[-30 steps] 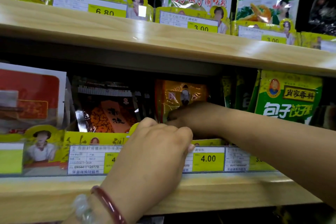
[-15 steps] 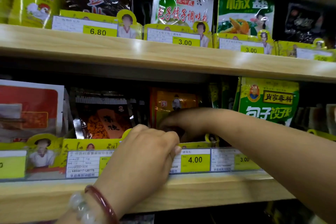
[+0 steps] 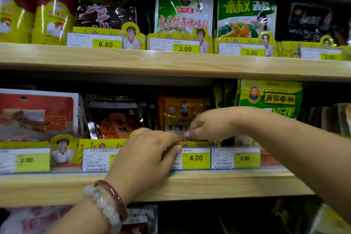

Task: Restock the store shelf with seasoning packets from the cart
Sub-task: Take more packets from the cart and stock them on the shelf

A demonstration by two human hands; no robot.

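Note:
An orange seasoning packet [image 3: 182, 109] stands upright in the middle shelf row, behind a yellow tray front [image 3: 197, 144]. My right hand [image 3: 210, 125] reaches in from the right, its fingertips pinched on the packet's lower edge just above the tray front. Its forearm covers part of a green packet [image 3: 269, 97]. My left hand [image 3: 148, 156], with two bracelets on the wrist, curls over the tray front, thumb pressed by the 4.00 price label [image 3: 195, 157]. The packet's bottom is hidden behind both hands.
A dark orange-and-black packet [image 3: 114, 121] and a red-and-white pack [image 3: 36, 112] stand to the left on the wooden shelf [image 3: 228, 182]. On the shelf above are yellow tins [image 3: 51, 17] and green packets [image 3: 184, 9]. More packets lie in the dark below.
My right hand has drawn back toward the shelf front, uncovering more of the orange packet. The left hand stays on the tray front. The view has shifted, showing more of the shelf.

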